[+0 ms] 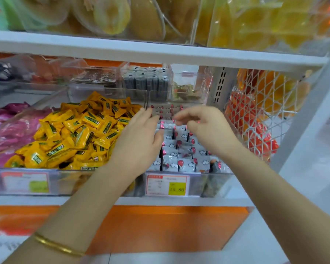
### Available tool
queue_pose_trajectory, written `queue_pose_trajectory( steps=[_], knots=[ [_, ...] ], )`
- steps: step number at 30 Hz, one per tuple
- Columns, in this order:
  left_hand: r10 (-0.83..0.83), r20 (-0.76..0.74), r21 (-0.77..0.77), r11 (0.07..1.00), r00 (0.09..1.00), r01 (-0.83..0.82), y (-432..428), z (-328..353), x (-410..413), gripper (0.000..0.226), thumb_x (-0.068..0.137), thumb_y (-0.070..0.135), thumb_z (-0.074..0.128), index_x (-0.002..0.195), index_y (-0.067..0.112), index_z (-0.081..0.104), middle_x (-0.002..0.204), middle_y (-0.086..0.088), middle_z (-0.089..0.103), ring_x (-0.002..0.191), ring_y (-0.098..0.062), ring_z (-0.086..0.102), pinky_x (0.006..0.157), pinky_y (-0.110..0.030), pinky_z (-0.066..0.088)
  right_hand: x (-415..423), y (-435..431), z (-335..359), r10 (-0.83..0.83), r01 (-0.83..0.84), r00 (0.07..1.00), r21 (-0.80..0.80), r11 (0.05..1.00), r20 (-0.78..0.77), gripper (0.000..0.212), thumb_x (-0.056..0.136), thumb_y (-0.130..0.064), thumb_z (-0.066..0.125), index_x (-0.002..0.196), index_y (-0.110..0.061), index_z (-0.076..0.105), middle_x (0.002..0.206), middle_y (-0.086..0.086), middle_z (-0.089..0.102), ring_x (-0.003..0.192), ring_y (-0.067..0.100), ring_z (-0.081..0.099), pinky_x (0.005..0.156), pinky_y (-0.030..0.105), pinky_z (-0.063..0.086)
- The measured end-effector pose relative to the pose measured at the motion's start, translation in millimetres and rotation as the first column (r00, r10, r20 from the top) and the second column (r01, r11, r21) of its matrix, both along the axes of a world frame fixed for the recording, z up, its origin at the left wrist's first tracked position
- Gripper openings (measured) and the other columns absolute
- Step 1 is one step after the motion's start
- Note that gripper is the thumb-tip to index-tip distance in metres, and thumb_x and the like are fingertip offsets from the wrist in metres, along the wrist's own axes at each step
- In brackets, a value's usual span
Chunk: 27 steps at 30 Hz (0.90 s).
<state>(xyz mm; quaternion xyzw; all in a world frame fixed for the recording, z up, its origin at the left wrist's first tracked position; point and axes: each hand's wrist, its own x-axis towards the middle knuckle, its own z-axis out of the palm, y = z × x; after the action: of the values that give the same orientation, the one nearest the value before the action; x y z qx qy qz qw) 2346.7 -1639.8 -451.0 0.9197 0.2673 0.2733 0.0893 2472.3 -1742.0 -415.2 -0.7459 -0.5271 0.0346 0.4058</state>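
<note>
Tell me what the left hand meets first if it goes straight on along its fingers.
The left hand likely meets the white-and-red packets at the rear, then the bin's clear back wall; depth unclear.

The light is bright and even, and it seems to come from above. Colours look strong. The yellow packets [80,134] shine in small spots where the light hits their wrappers. The clear bins [65,183] have soft white glare on their front walls. The left price tag [25,181] looks washed out and cannot be read. The right price tag [168,184] is sharper. Shadows are faint, with one darker patch under the top shelf [160,52]. The fruit bags [112,18] up high are fuzzy and out of focus. The white packets [179,149] in the middle are clearer. Straight shelf lines bend near the edges, and the corners look smeared.
</note>
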Motion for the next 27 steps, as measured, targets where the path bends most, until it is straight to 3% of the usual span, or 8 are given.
queue_pose_trajectory(
  steps=[1, 4, 9, 14, 17, 19, 22, 27],
  knots=[
    [0.000, 0.007, -0.012, 1.000, 1.000, 0.000, -4, -4, -6, 0.047, 0.097, 0.030, 0.037, 0.140, 0.011, 0.037, 0.153, -0.007, 0.025, 0.142, -0.021, 0.013, 0.114, -0.033, 0.013, -6, -10, -5, 0.003, -0.003, 1.000, -0.015, 1.000, 0.020, 0.034, 0.085, 0.007, 0.049, 0.104, -0.011, 0.070, 0.090, -0.002, 0.067, 0.063, -0.014, 0.055, 0.059, -0.002, 0.038],
    [0.011, -0.001, -0.016, 1.000, 1.000, -0.011, -15, -14, -18, 0.050, 0.098, 0.033, 0.034, 0.144, 0.014, 0.031, 0.156, -0.007, 0.012, 0.144, -0.020, 0.006, 0.115, -0.039, 0.013, -18, -27, -16, -0.002, 0.008, 0.990, -0.044, 0.999, 0.138, 0.020, 0.086, -0.003, 0.060, 0.099, -0.012, 0.072, 0.086, -0.010, 0.063, 0.069, -0.006, 0.051, 0.068, -0.002, 0.036],
    [-0.004, 0.021, -0.002, 1.000, 1.000, 0.004, -21, -20, -24, 0.047, 0.098, 0.028, 0.034, 0.143, 0.012, 0.031, 0.157, -0.007, 0.009, 0.144, -0.020, 0.004, 0.114, -0.039, 0.014, -26, -25, -23, 0.118, -0.007, 0.878, -0.234, 0.972, 0.464, 0.018, 0.086, -0.032, 0.063, 0.100, -0.026, 0.072, 0.098, -0.007, 0.067, 0.099, 0.020, 0.051, 0.093, 0.034, 0.033],
    [-0.025, 0.054, -0.024, 0.999, 0.998, 0.027, -20, -21, -25, 0.044, 0.098, 0.027, 0.035, 0.139, 0.010, 0.038, 0.156, -0.008, 0.013, 0.144, -0.020, 0.005, 0.113, -0.040, 0.015, -29, -19, -31, 0.126, 0.005, 0.868, -0.262, 0.965, 0.481, 0.017, 0.086, -0.034, 0.063, 0.095, -0.022, 0.072, 0.093, -0.007, 0.064, 0.096, 0.022, 0.044, 0.088, 0.040, 0.038],
    [-0.045, 0.079, -0.076, 0.996, 0.996, 0.051, -19, -21, -26, 0.044, 0.098, 0.029, 0.035, 0.138, 0.011, 0.041, 0.156, -0.005, 0.012, 0.144, -0.016, 0.004, 0.113, -0.038, 0.014, -30, -17, -29, 0.099, -0.046, 0.928, -0.154, 0.987, 0.360, 0.009, 0.084, -0.026, 0.066, 0.080, -0.020, 0.071, 0.080, -0.010, 0.061, 0.089, 0.017, 0.046, 0.084, 0.032, 0.037],
    [-0.056, 0.093, -0.099, 0.993, 0.994, 0.066, -17, -20, -26, 0.044, 0.098, 0.030, 0.034, 0.138, 0.013, 0.041, 0.156, -0.002, 0.013, 0.144, -0.014, 0.004, 0.113, -0.033, 0.011, -31, -19, -26, 0.054, -0.053, 0.984, -0.008, 0.999, 0.167, 0.010, 0.084, -0.018, 0.065, 0.074, -0.019, 0.068, 0.074, -0.012, 0.056, 0.079, 0.008, 0.047, 0.073, 0.021, 0.037],
    [-0.061, 0.121, -0.138, 0.987, 0.991, 0.078, -15, -16, -27, 0.045, 0.098, 0.032, 0.032, 0.139, 0.015, 0.040, 0.155, 0.001, 0.017, 0.142, -0.009, 0.006, 0.110, -0.026, 0.007, -29, -26, -18, -0.007, 0.020, 0.998, 0.204, 0.979, -0.063, 0.022, 0.085, -0.011, 0.063, 0.069, -0.027, 0.061, 0.072, -0.013, 0.057, 0.063, -0.001, 0.051, 0.060, 0.009, 0.038],
    [-0.038, 0.216, -0.157, 0.985, 0.976, 0.073, -17, -10, -30, 0.043, 0.098, 0.034, 0.032, 0.136, 0.017, 0.045, 0.150, 0.002, 0.030, 0.140, -0.008, 0.015, 0.108, -0.022, 0.008, -18, -38, -11, -0.019, 0.196, 0.924, 0.430, 0.881, -0.382, 0.016, 0.090, -0.006, 0.055, 0.078, -0.015, 0.060, 0.069, 0.000, 0.061, 0.056, 0.006, 0.057, 0.055, 0.020, 0.048]
  ],
)
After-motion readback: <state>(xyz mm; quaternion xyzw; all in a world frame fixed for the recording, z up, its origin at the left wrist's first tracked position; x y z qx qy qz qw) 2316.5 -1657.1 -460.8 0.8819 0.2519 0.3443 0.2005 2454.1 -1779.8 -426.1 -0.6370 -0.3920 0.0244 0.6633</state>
